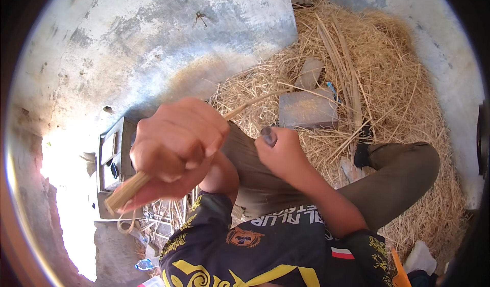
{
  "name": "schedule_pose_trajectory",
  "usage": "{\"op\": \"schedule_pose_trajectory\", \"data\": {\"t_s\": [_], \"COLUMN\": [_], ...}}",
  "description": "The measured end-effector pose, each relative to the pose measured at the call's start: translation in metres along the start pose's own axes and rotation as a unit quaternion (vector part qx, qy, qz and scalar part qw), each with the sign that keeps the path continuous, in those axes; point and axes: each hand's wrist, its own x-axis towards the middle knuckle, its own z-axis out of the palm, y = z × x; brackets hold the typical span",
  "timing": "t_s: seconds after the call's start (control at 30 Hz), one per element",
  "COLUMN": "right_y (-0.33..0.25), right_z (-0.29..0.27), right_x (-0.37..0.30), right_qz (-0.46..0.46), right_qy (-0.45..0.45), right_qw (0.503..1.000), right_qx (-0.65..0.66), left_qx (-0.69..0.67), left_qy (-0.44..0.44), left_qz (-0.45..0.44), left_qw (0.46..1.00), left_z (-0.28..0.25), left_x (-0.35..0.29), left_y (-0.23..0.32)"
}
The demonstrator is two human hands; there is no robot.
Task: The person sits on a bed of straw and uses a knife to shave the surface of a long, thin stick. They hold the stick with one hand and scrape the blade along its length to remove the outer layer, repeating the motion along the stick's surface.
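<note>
My left hand point(181, 136) is raised and closed tightly around a wooden stick point(126, 190). The thick cut end of the stick juts out below the fist, and its thin, slightly bent far part runs toward the straw. In front of my lap, my right hand point(286, 154) makes a fist around a rod-like thing point(269, 136). Only its dark grey, rounded end shows above the fingers; the rest is hidden, so its kind is unclear. The right fist is apart from the stick. Just beyond it rests a grey-brown block point(308, 108).
Dry straw point(398, 72) covers the floor, with long flat strips point(343, 57) and a stone point(310, 72) on it. A weathered wall point(153, 37) rises behind. A dark box point(113, 154) stands at left, near a plastic bottle point(145, 263). My bent leg point(395, 185) extends right.
</note>
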Motion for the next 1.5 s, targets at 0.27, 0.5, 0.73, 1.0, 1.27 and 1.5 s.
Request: {"op": "schedule_pose_trajectory", "data": {"t_s": [0.27,0.5,0.73,1.0,1.27,1.5], "right_y": [-0.024,0.036,0.036,0.067,0.169,0.110], "right_z": [0.006,0.006,0.003,0.008,0.002,0.006], "right_x": [-0.027,0.008,0.009,0.036,0.058,0.057], "right_qz": [-0.075,0.061,0.029,0.094,0.203,0.144], "right_qy": [-0.005,0.006,0.035,0.009,0.054,0.046], "right_qw": [0.996,0.998,0.998,0.994,0.972,0.981], "right_qx": [0.057,-0.011,-0.033,-0.063,-0.105,-0.121], "left_qx": [0.019,0.057,0.023,0.064,0.024,0.037], "left_qy": [0.026,0.060,0.041,0.086,0.089,0.091], "left_qz": [0.023,0.030,-0.008,0.020,0.011,0.010], "left_qw": [0.999,0.996,0.999,0.994,0.996,0.995], "left_z": [0.005,0.007,0.002,-0.021,-0.016,-0.021], "left_x": [-0.004,-0.001,0.000,0.000,0.003,0.004], "left_y": [-0.001,-0.002,0.002,0.006,0.006,0.007]}}
